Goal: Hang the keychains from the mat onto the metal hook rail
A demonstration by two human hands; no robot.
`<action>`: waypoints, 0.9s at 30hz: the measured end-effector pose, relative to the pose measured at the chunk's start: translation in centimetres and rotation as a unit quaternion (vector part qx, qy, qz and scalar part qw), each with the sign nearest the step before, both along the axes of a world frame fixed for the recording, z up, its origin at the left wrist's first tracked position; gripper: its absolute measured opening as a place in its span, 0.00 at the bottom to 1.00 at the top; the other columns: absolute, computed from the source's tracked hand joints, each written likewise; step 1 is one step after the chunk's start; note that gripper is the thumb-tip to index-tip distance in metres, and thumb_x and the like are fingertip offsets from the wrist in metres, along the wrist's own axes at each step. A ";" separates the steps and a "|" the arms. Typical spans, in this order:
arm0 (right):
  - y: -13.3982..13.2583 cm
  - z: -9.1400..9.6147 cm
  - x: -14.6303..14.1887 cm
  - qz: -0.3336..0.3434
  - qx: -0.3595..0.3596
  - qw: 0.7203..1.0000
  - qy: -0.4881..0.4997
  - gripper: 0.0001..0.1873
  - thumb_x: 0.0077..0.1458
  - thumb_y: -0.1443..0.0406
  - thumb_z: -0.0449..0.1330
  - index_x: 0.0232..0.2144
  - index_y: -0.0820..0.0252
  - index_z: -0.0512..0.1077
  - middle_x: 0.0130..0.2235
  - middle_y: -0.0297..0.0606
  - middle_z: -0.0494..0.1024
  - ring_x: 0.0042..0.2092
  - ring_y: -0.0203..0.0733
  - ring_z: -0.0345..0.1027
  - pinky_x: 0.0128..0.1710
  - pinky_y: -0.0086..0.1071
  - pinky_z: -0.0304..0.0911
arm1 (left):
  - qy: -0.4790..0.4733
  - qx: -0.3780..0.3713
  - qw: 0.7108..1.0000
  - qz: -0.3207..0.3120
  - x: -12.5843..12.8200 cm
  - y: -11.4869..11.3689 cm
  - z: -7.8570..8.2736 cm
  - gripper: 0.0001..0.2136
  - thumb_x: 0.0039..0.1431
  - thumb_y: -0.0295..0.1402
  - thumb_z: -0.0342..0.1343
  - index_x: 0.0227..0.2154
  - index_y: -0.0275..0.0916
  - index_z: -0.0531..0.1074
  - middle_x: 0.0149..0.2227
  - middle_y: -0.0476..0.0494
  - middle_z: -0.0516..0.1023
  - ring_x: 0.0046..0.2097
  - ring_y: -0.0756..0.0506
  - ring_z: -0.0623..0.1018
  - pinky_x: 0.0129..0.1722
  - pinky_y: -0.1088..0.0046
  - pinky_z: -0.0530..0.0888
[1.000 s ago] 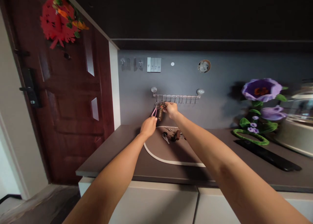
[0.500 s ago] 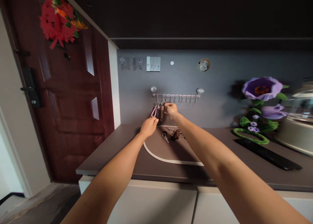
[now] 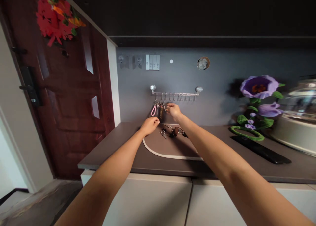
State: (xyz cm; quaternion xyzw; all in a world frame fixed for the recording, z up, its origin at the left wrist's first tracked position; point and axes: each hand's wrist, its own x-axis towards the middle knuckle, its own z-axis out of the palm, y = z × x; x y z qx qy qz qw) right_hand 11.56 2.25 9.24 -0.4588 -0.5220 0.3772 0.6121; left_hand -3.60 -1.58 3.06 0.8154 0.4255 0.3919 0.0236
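A chrome hook rail [image 3: 175, 93] is fixed to the grey wall. A pink loop keychain [image 3: 154, 110] and a brown key fob [image 3: 161, 110] hang from its left hooks. My right hand [image 3: 174, 110] hovers just right of the brown fob, fingers loosely apart and holding nothing. My left hand [image 3: 149, 124] is lower, below the pink keychain, with its fingers curled in; I see nothing in it. More keys [image 3: 171, 132] lie in a small heap on a brown mat with a white rim [image 3: 158, 152], right under both hands.
The dark counter [image 3: 118, 153] ends at its left edge beside a red-brown door [image 3: 69, 97]. Purple artificial flowers [image 3: 259, 100], a black flat bar [image 3: 259, 149] and a large metal pot [image 3: 296, 120] stand at the right. Light switches [image 3: 152, 62] sit above the rail.
My right hand has come off the brown key fob, which now hangs on the rail by itself. My left hand has hardly moved. The view has shifted slightly.
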 end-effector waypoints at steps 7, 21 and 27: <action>-2.0 -1.9 0.5 0.004 0.045 0.993 -0.107 0.09 0.45 0.72 0.55 0.32 0.64 0.68 0.33 0.37 0.73 0.30 0.30 0.64 0.36 0.28 0.61 | 0.010 -0.007 1.000 -0.025 0.0 -0.1 -0.1 0.09 0.53 0.31 0.48 0.32 0.36 0.72 0.34 0.45 0.76 0.33 0.49 0.73 0.35 0.75 0.67; -5.0 -6.5 2.6 0.037 0.113 0.854 -0.507 0.11 0.50 0.68 0.53 0.35 0.61 0.73 0.35 0.38 0.77 0.36 0.36 0.68 0.37 0.27 0.58 | 0.093 -0.029 0.991 -0.092 0.1 0.1 -1.0 0.10 0.53 0.31 0.50 0.36 0.37 0.73 0.36 0.45 0.76 0.37 0.48 0.72 0.38 0.74 0.66; -4.3 -6.3 2.6 0.062 0.120 0.793 -0.594 0.12 0.50 0.69 0.52 0.35 0.59 0.74 0.37 0.37 0.77 0.38 0.37 0.68 0.37 0.25 0.57 | 0.128 -0.025 0.986 -0.107 0.3 0.3 -1.2 0.09 0.53 0.30 0.51 0.36 0.37 0.74 0.36 0.44 0.76 0.38 0.48 0.72 0.39 0.74 0.65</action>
